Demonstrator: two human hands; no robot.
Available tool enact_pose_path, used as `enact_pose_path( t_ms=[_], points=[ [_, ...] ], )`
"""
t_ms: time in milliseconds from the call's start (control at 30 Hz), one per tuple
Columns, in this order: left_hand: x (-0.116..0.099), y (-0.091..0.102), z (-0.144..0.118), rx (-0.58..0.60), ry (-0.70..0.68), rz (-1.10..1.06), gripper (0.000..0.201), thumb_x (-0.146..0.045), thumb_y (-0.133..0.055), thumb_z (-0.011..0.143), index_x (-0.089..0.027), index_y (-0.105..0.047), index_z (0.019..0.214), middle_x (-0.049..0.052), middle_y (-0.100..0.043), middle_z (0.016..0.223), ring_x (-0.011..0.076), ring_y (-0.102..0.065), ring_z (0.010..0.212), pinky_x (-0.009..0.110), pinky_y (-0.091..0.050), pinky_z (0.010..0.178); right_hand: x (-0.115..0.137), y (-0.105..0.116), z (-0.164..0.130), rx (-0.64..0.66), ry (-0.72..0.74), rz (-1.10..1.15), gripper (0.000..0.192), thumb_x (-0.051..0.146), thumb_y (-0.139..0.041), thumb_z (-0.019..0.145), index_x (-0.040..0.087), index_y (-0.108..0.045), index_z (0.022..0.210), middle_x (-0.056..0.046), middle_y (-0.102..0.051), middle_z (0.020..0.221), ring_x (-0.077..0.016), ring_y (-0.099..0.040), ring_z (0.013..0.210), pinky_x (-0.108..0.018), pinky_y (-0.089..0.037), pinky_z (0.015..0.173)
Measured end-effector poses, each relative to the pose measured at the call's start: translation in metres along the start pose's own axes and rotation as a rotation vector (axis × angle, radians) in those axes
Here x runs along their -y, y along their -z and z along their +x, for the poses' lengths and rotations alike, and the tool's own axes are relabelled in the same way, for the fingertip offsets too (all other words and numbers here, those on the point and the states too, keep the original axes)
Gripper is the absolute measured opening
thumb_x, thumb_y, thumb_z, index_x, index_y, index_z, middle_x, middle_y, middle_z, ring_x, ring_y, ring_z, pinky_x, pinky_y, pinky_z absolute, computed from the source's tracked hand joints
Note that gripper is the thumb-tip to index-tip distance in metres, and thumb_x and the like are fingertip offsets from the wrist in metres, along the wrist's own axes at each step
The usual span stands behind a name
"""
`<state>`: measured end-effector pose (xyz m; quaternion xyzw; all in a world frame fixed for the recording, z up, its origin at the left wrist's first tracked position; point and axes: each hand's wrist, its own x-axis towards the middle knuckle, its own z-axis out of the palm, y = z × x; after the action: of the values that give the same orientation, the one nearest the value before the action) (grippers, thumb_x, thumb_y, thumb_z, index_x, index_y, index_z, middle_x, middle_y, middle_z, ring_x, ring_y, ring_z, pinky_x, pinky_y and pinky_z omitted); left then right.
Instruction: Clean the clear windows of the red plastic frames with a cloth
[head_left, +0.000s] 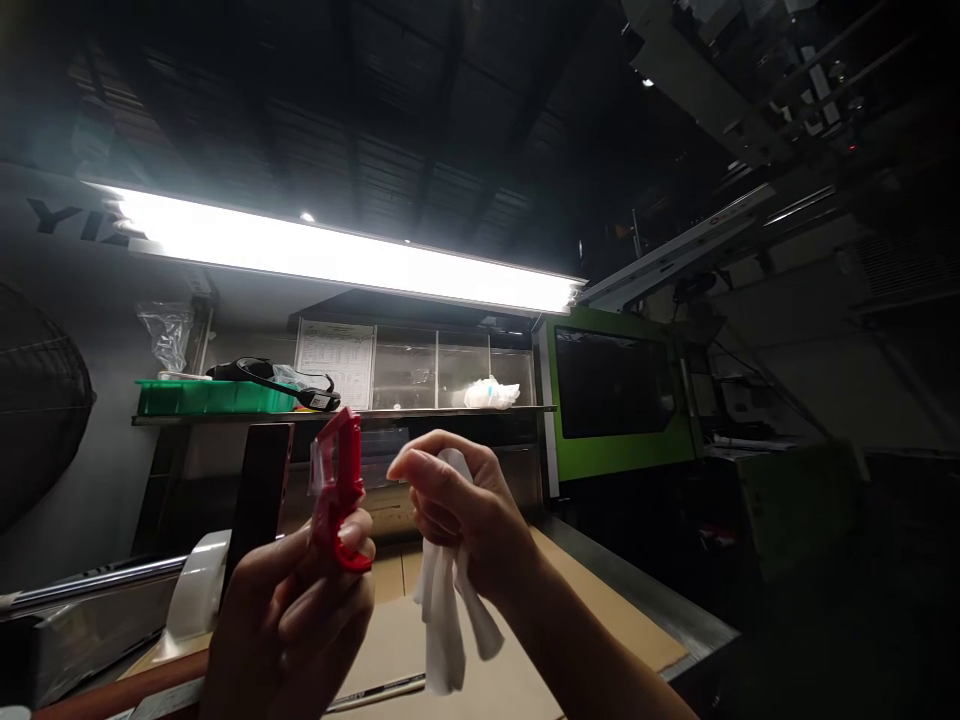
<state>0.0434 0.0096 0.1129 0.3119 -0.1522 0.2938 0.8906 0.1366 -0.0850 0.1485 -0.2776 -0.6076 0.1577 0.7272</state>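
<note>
Raised in front of me, my left hand (300, 610) grips a red plastic part (346, 480) with a clear, see-through piece on its left side. The part is held upright, and its lower end curves into a hook near my fingertips. Just to the right, apart from the part, my right hand (469, 510) is closed around a white cloth (444, 620). The cloth hangs down in folds below the fingers. Both hands are above a table covered with brown cardboard (600, 600).
A shelf (420, 412) carries a green tray (195, 396), a black strapped device (277, 378) and a crumpled white bundle (491, 392). A bright tube lamp (345, 255) hangs above. A tape roll (196, 585) stands left. A green machine (615, 390) is right; a fan (41, 400) is far left.
</note>
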Motion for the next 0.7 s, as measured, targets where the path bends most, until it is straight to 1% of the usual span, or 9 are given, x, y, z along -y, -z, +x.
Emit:
enact_pose_path(
  t_ms=[67,167,233,333,400,500,567,600,700],
  points=[
    [0.003,0.004,-0.002,-0.006,-0.001,-0.032,0.015,-0.005,-0.061,0.068,-0.014,-0.057,0.079,-0.006,-0.049,0.056,-0.0001,-0.041,0.03,0.008,-0.041,0.033,-0.005,0.001,-0.004,-0.01,-0.017,-0.005,0.015,0.028,-0.067,0.077,0.015,-0.065,0.071,0.01,-0.036,0.041,-0.0013,-0.024,0.036,-0.019,-0.015,0.036],
    [0.004,0.019,-0.006,-0.023,0.04,-0.103,0.021,-0.003,-0.057,0.068,-0.019,-0.057,0.082,-0.006,-0.054,0.058,0.0031,-0.047,0.035,0.01,-0.045,0.036,-0.013,0.001,-0.011,-0.015,-0.075,0.008,0.018,0.031,-0.069,0.075,0.014,-0.065,0.071,0.01,-0.037,0.042,-0.0015,-0.025,0.037,-0.019,-0.016,0.036],
    [0.003,0.032,-0.009,-0.019,0.102,-0.177,0.023,-0.004,-0.057,0.07,-0.021,-0.057,0.085,-0.007,-0.056,0.058,0.0026,-0.046,0.034,0.01,-0.046,0.037,-0.018,-0.001,-0.015,-0.021,-0.113,0.024,0.018,0.032,-0.069,0.075,0.014,-0.065,0.071,0.01,-0.036,0.042,-0.0016,-0.024,0.037,-0.019,-0.016,0.036],
    [0.001,0.047,-0.014,0.013,0.135,-0.231,0.023,-0.006,-0.062,0.069,-0.021,-0.059,0.085,-0.007,-0.057,0.057,0.0022,-0.043,0.031,0.012,-0.048,0.039,-0.025,-0.003,-0.019,-0.034,-0.149,0.038,0.018,0.031,-0.068,0.075,0.015,-0.064,0.071,0.011,-0.033,0.042,-0.0018,-0.022,0.038,-0.019,-0.016,0.037],
    [0.0,0.05,-0.017,0.007,0.132,-0.238,0.025,-0.005,-0.064,0.066,-0.021,-0.059,0.085,-0.007,-0.057,0.057,0.0027,-0.044,0.032,0.012,-0.049,0.041,-0.029,-0.005,-0.02,-0.034,-0.165,0.053,0.018,0.032,-0.069,0.075,0.015,-0.065,0.071,0.011,-0.033,0.042,-0.002,-0.022,0.037,-0.019,-0.016,0.036],
    [0.001,0.048,-0.021,-0.05,0.127,-0.247,0.026,-0.004,-0.065,0.064,-0.022,-0.059,0.082,-0.007,-0.056,0.056,0.0027,-0.044,0.033,0.011,-0.049,0.043,-0.035,-0.005,-0.021,-0.039,-0.17,0.066,0.018,0.032,-0.069,0.074,0.015,-0.065,0.071,0.01,-0.035,0.043,-0.0021,-0.023,0.038,-0.019,-0.016,0.036],
    [0.002,0.045,-0.023,-0.111,0.104,-0.182,0.026,-0.006,-0.067,0.061,-0.023,-0.06,0.081,-0.007,-0.055,0.056,0.0042,-0.049,0.039,0.011,-0.051,0.048,-0.038,-0.005,-0.022,-0.042,-0.166,0.051,0.019,0.032,-0.069,0.075,0.015,-0.065,0.071,0.009,-0.036,0.044,-0.0021,-0.024,0.038,-0.019,-0.017,0.036],
    [0.003,0.044,-0.023,-0.146,0.086,-0.114,0.025,-0.009,-0.068,0.061,-0.023,-0.06,0.08,-0.006,-0.055,0.057,0.0054,-0.051,0.042,0.012,-0.052,0.048,-0.04,-0.005,-0.022,-0.043,-0.163,0.041,0.019,0.033,-0.068,0.075,0.015,-0.065,0.071,0.009,-0.036,0.044,-0.002,-0.025,0.038,-0.019,-0.017,0.036],
    [0.004,0.043,-0.024,-0.267,0.021,0.168,0.02,-0.016,-0.069,0.061,-0.025,-0.06,0.077,-0.004,-0.057,0.063,0.0087,-0.053,0.048,0.015,-0.05,0.044,-0.042,-0.002,-0.021,-0.046,-0.15,0.019,0.019,0.032,-0.067,0.077,0.015,-0.064,0.071,0.009,-0.036,0.045,-0.0019,-0.024,0.039,-0.018,-0.017,0.037]
  ],
)
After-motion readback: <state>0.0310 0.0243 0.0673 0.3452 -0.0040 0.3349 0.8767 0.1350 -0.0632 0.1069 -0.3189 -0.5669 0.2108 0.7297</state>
